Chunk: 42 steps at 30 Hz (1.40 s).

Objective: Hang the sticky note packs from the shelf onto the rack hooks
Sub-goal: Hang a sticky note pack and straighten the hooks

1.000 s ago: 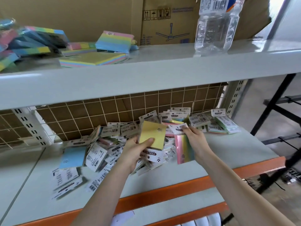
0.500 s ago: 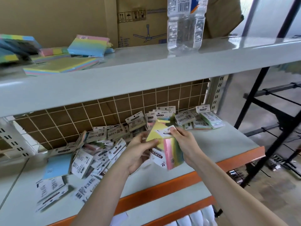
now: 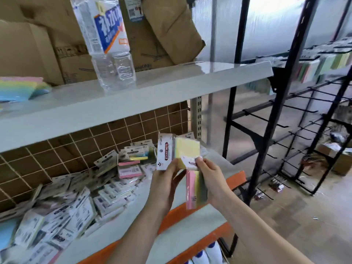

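A grey metal shelf [image 3: 190,231] with an orange lip carries a heap of glossy wrapped packs [image 3: 76,197]; the view has swung right since a moment ago, revealing the black wire rack [image 3: 276,103]. The left hand [image 3: 164,185] now grips a yellow pack [image 3: 185,149] upright, lifted off the heap. The right hand [image 3: 211,177] pinches a pink-striped pack [image 3: 195,189] by its card header.

Packs pile [image 3: 72,202] is lying across the left and middle of the lower shelf [image 3: 190,225], running back to the grid panel [image 3: 66,153] behind it. Left hand [image 3: 165,185] and right hand [image 3: 211,178] are sitting above that shelf's front right corner, each holding a pack: upright pack [image 3: 177,151] left, hanging pack [image 3: 196,187] right, touching. Bottle [image 3: 110,44] is standing on the upper shelf [image 3: 171,82], boxes [image 3: 38,46] behind it. Hook rack [image 3: 285,111] is standing right of the shelving.
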### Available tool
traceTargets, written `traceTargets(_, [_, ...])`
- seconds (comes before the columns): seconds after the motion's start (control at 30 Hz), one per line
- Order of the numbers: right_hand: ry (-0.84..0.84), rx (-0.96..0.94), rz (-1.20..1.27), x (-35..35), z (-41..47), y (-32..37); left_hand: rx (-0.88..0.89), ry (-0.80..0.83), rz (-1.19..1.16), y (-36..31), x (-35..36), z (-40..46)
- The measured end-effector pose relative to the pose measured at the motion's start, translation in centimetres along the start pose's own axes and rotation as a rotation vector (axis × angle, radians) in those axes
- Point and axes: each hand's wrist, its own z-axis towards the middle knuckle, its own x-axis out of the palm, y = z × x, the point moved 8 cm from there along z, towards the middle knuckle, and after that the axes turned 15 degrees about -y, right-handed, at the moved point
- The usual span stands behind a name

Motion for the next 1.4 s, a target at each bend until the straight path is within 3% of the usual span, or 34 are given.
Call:
traceTargets(0.13, [-0.003,-0.185,-0.283,-6.5,1.1,2.5,0.054,-0.085,0.064,1.7,4.2,-1.1])
traceTargets(0.23, [-0.063,-0.339,-0.367,-11.6,2.0,5.3,0.181,-0.093,0.312,2.1,7.6,-2.0])
traceTargets(0.43, [-0.230,-0.538,-0.329,-22.0,3.3,11.3,0.351,0.202,0.798,4.4,17.7,-5.6])
traceTargets(0.5, [-0.184,-0.554,-0.442,-24.1,3.9,12.2,0.346,0.307,0.790,5.5,21.2,-7.1])
traceTargets(0.63, [-0.140,-0.585,-0.514,-28.0,5.1,13.3,0.377,0.357,0.710,7.0,26.7,-8.8])
traceTargets(0.73, [-0.207,-0.597,-0.418,-31.0,6.2,14.5,0.340,0.409,0.645,8.8,30.6,-9.2])
traceTargets(0.93, [-0.310,-0.471,-0.095,-36.4,9.4,16.4,0.301,0.322,0.595,11.5,37.9,-7.4])
traceTargets(1.2, [-0.347,-0.572,-0.366,-41.0,17.6,22.7,0.321,0.385,0.578,14.8,46.9,-1.0])
traceTargets(1.4, [-0.362,-0.641,-0.416,-42.5,25.3,28.3,0.477,0.477,0.668,16.2,53.1,4.5])
